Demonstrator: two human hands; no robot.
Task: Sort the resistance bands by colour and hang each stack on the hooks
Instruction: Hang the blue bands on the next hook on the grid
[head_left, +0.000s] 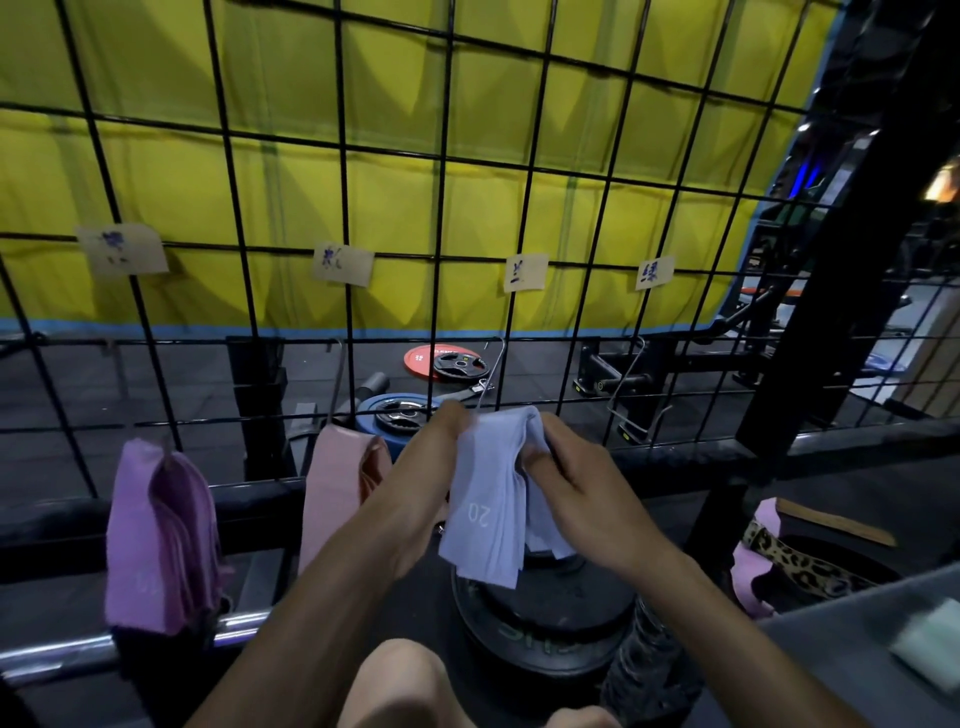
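A stack of pale blue resistance bands (491, 499), marked 20, hangs between both hands in front of the black wire grid (441, 156). My left hand (423, 467) pinches its upper left edge. On the right side my right hand (571, 478) grips the stack, thumb tucked into the folds. A purple stack (156, 535) hangs on a hook at the left, and a pink stack (337, 483) hangs beside it. Two wire hooks (493, 374) (631, 384) on the grid behind and to the right of the hands carry nothing. Paper labels (524, 271) are stuck above each hook.
Black weight plates (540, 618) are stacked under the hands. A leopard-print band (800, 566) and a pink band (748, 577) lie at the right. A pale green band (930, 644) rests on a grey surface (831, 654) at bottom right. Plates lie on the floor beyond the grid.
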